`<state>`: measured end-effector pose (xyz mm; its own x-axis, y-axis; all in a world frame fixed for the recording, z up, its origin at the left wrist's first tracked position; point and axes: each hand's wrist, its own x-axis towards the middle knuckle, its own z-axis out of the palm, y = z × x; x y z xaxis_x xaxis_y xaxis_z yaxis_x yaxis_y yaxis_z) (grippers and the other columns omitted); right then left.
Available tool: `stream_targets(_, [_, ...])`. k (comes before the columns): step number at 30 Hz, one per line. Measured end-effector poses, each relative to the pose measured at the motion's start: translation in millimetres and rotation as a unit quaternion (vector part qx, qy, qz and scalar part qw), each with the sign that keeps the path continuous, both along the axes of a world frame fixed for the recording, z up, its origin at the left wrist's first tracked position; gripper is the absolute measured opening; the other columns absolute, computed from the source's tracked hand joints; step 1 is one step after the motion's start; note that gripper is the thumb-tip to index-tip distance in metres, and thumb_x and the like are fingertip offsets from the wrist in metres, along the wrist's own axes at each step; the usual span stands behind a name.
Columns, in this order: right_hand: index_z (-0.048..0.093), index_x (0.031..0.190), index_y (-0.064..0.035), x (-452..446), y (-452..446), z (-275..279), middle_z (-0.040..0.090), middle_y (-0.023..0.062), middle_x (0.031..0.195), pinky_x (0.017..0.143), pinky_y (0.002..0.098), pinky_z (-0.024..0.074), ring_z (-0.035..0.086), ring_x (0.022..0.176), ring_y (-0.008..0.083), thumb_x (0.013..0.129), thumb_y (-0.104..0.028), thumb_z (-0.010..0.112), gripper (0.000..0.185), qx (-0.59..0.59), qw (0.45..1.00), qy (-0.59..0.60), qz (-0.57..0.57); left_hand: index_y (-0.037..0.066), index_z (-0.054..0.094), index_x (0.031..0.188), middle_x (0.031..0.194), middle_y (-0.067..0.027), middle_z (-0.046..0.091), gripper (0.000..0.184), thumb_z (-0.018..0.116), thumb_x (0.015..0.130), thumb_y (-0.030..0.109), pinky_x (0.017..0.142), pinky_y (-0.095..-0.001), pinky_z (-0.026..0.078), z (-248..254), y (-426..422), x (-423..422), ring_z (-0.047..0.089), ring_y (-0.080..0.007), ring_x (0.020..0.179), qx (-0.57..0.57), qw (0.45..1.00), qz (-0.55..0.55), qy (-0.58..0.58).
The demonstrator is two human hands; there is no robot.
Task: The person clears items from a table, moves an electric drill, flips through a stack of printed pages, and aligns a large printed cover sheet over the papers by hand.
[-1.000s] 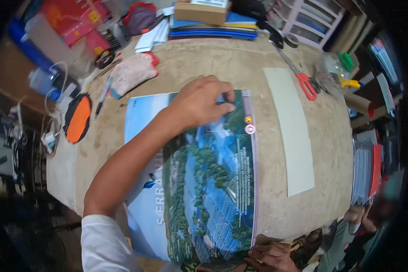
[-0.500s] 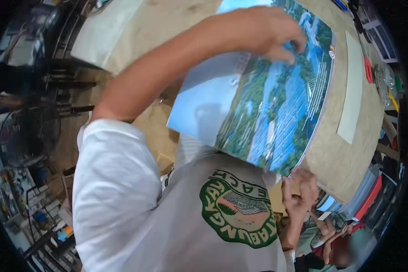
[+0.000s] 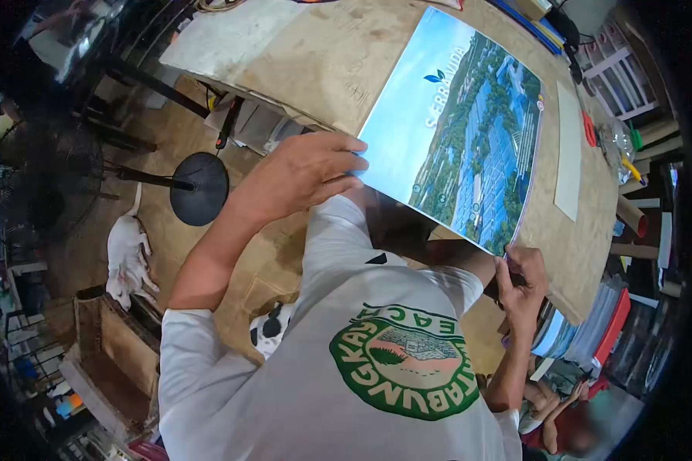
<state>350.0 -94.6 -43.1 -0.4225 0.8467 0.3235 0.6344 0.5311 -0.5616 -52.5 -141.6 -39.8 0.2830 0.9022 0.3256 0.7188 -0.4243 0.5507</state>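
A glossy printed poster (image 3: 407,115) lies on the worktable, its near edge reaching out over the table's front. It shows pale sky, a blue leaf logo with white lettering, and an aerial picture of green trees and blue panels. My left hand (image 3: 304,173) has its fingertips closed on the near left corner, with the thumb hidden. At the near right corner, my right hand (image 3: 524,276) pinches the poster between thumb and bent fingers. Below it are my lap and white shirt (image 3: 300,369).
The worn tabletop (image 3: 315,58) carries a pale strip (image 3: 567,154), a red-handled tool (image 3: 589,129) and a clear bottle (image 3: 617,142). A white dog (image 3: 127,253) lies by a wooden box (image 3: 115,361) and a round black base (image 3: 200,188). Another person (image 3: 573,422) is at lower right.
My left hand has moved from above the poster to its near left corner. The poster's sky side, raised and bent before, now lies flatter with its lettering showing. My right hand stays at its corner.
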Motion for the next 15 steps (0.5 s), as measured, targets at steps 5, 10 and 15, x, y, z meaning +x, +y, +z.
stream_targets(5, [0.067, 0.100, -0.0003, -3, -9, -2, 0.064, 0.0102, 0.095, 0.063, 0.0232, 0.0493, 0.060, 0.073, 0.0137, 0.079, 0.003, 0.074, 0.022, -0.056, 0.996, 0.046, -0.060, 0.005, 0.067, 0.100, 0.110, -0.0135, 0.064, 0.022, 0.073, 0.083, 0.017, 0.082, -0.0379, 0.053, 6, -3, 10, 0.064, -0.0332, 0.096, 0.025, 0.998, 0.048, -0.019])
stream_targets(10, [0.068, 0.102, 0.0012, -8, -19, 4, 0.065, 0.0122, 0.099, 0.069, 0.0258, 0.0528, 0.065, 0.079, 0.0171, 0.080, 0.002, 0.074, 0.022, -0.041, 0.991, 0.045, -0.120, 0.002, 0.068, 0.101, 0.112, -0.0162, 0.065, 0.025, 0.077, 0.079, 0.012, 0.083, -0.0376, 0.052, 8, 2, 22, 0.065, -0.0339, 0.097, 0.003, 0.999, 0.034, -0.040])
stream_targets(15, [0.069, 0.102, 0.0007, -10, -19, 0, 0.066, 0.0127, 0.100, 0.073, 0.0274, 0.0550, 0.066, 0.082, 0.0195, 0.081, 0.002, 0.073, 0.021, -0.045, 0.988, 0.079, -0.122, 0.001, 0.069, 0.101, 0.113, -0.0188, 0.066, 0.027, 0.079, 0.078, 0.012, 0.083, -0.0361, 0.053, 4, 6, 23, 0.067, -0.0326, 0.098, -0.025, 0.996, 0.074, -0.052])
